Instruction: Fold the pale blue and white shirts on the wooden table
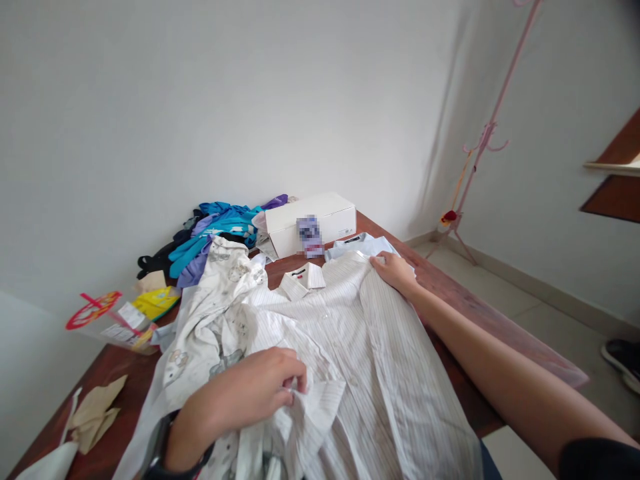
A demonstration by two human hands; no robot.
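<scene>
A white striped button-up shirt [345, 340] lies spread over the table, its collar toward the wall. My left hand [280, 380], with a dark watch on the wrist, pinches the cuff end of one sleeve over the shirt front. At the shirt's right shoulder my right hand [393, 270] rests with its fingers on the fabric; the fingertips are bent at the seam and seem to grip it. Under and behind that shoulder shows a light blue shirt [367, 244]. A white printed cloth [200, 327] lies bunched along the left side of the striped shirt.
On the brown table [125, 380] a white box [335, 223] stands by the wall. A pile of blue and dark clothes [220, 223] sits left of it. A plastic cup [120, 323] lies tipped near beige paper [97, 413]. A pink coat stand [483, 140] stands at the right.
</scene>
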